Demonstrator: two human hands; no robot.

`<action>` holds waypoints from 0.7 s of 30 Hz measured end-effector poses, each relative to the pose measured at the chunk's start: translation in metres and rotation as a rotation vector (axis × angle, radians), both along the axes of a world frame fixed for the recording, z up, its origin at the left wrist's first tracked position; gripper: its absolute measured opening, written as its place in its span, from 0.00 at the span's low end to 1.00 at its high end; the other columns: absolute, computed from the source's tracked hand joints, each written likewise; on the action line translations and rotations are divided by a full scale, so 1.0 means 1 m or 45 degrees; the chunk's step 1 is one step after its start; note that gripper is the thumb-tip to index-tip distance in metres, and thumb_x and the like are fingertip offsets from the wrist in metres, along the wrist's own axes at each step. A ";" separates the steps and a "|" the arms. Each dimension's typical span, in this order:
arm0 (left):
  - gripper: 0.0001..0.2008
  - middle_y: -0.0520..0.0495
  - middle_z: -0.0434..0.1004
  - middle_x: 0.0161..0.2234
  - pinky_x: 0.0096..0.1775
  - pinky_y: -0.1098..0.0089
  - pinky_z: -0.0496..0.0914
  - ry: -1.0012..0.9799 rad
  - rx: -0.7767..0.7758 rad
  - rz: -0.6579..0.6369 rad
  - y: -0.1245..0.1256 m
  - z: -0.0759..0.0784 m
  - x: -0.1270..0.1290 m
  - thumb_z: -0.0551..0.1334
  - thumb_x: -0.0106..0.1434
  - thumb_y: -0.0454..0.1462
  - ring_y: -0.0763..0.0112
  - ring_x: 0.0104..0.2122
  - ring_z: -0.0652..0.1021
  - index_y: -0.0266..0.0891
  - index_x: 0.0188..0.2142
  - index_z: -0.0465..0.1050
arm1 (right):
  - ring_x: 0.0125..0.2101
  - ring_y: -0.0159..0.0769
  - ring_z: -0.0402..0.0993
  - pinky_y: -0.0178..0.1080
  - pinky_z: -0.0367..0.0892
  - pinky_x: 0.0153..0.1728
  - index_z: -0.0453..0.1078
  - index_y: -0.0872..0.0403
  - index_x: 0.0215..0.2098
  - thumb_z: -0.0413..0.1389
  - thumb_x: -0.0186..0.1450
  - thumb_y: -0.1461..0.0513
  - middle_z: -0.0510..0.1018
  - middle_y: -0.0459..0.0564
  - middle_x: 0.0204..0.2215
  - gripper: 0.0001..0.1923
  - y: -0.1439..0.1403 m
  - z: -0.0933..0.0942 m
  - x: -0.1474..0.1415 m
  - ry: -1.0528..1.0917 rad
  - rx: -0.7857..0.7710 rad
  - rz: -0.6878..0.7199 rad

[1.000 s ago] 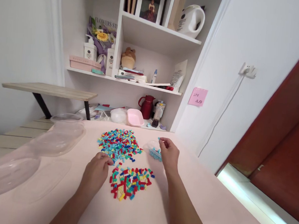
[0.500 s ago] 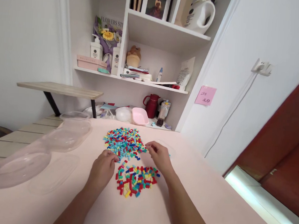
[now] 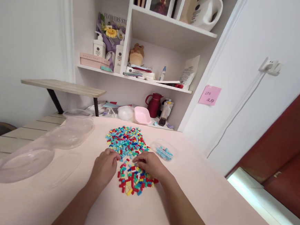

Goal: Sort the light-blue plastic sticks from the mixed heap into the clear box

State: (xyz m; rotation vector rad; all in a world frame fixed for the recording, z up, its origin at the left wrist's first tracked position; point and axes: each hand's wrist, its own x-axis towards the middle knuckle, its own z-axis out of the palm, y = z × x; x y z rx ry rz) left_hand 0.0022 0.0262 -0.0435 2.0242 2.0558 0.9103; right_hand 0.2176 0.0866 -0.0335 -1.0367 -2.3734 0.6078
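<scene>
A large pile of small plastic bricks [image 3: 127, 138], mostly light blue mixed with red, yellow and green, lies on the pink tabletop. Nearer to me is a smaller spread of mixed bricks [image 3: 134, 182], mostly red, green and yellow. My left hand [image 3: 106, 164] rests at the near left edge of the large pile, fingers curled inward; whatever they hold is hidden. Over the top of the smaller spread reaches my right hand [image 3: 149, 163], fingers bent and a little apart, tips close to the bricks. Behind it stands a clear plastic box [image 3: 164, 150] holding light blue bricks.
Clear plastic containers [image 3: 70, 134] and a larger clear oval tub [image 3: 22, 163] line the table's left side, beside a flat clear lid [image 3: 57, 171]. A pink basin [image 3: 142, 115], a red jug [image 3: 154, 105] and a bottle [image 3: 166, 113] stand at the back under shelves.
My right hand has moved left and toward me, from beside the large pile to over the smaller spread, uncovering the clear box. My left hand stays nearly still. The view has shifted slightly.
</scene>
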 end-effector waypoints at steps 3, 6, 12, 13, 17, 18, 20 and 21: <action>0.17 0.48 0.75 0.42 0.45 0.65 0.66 0.018 -0.008 -0.014 0.000 0.001 0.001 0.51 0.61 0.29 0.66 0.43 0.74 0.45 0.34 0.77 | 0.35 0.35 0.75 0.35 0.66 0.37 0.78 0.45 0.40 0.57 0.60 0.63 0.81 0.45 0.35 0.12 0.000 -0.001 -0.001 -0.053 0.048 -0.019; 0.17 0.48 0.75 0.42 0.46 0.64 0.66 0.026 -0.011 -0.024 -0.001 0.001 0.001 0.51 0.61 0.29 0.65 0.44 0.74 0.45 0.34 0.77 | 0.36 0.36 0.74 0.35 0.65 0.38 0.77 0.43 0.42 0.57 0.60 0.63 0.80 0.45 0.36 0.13 0.000 -0.002 -0.003 -0.114 0.114 -0.052; 0.17 0.48 0.75 0.43 0.46 0.63 0.66 0.041 -0.039 -0.031 0.000 0.001 0.000 0.49 0.62 0.30 0.63 0.44 0.74 0.45 0.35 0.77 | 0.38 0.36 0.74 0.35 0.63 0.38 0.77 0.43 0.38 0.55 0.62 0.63 0.80 0.44 0.37 0.11 -0.001 -0.004 -0.011 -0.151 0.227 -0.194; 0.18 0.48 0.75 0.43 0.46 0.63 0.66 0.043 -0.042 -0.031 0.000 0.002 0.001 0.49 0.62 0.30 0.63 0.44 0.74 0.45 0.35 0.77 | 0.38 0.36 0.74 0.34 0.63 0.38 0.77 0.43 0.38 0.54 0.62 0.63 0.80 0.44 0.37 0.11 -0.001 -0.004 -0.011 -0.162 0.222 -0.203; 0.18 0.48 0.75 0.43 0.46 0.63 0.66 0.050 -0.048 -0.027 -0.001 0.003 0.002 0.49 0.62 0.29 0.64 0.45 0.73 0.44 0.35 0.76 | 0.40 0.36 0.73 0.34 0.63 0.41 0.77 0.44 0.41 0.52 0.64 0.62 0.80 0.44 0.39 0.12 -0.001 -0.002 -0.010 -0.222 0.156 -0.200; 0.17 0.48 0.75 0.43 0.46 0.63 0.66 0.052 -0.047 -0.026 -0.001 0.003 0.002 0.49 0.62 0.29 0.64 0.45 0.73 0.44 0.35 0.76 | 0.41 0.36 0.73 0.34 0.63 0.41 0.76 0.45 0.42 0.52 0.64 0.62 0.80 0.45 0.40 0.13 -0.001 -0.001 -0.009 -0.231 0.139 -0.191; 0.17 0.49 0.75 0.43 0.46 0.64 0.66 0.056 -0.047 -0.026 0.000 0.003 0.002 0.49 0.62 0.29 0.64 0.45 0.74 0.44 0.35 0.77 | 0.42 0.36 0.73 0.34 0.62 0.42 0.76 0.45 0.43 0.53 0.64 0.63 0.79 0.45 0.41 0.13 0.000 -0.001 -0.008 -0.241 0.112 -0.177; 0.17 0.49 0.75 0.43 0.46 0.64 0.66 0.057 -0.046 -0.027 0.000 0.002 0.002 0.49 0.62 0.29 0.65 0.45 0.74 0.44 0.35 0.77 | 0.42 0.36 0.73 0.34 0.62 0.42 0.76 0.45 0.44 0.53 0.63 0.63 0.79 0.45 0.42 0.14 0.001 -0.001 -0.007 -0.244 0.102 -0.171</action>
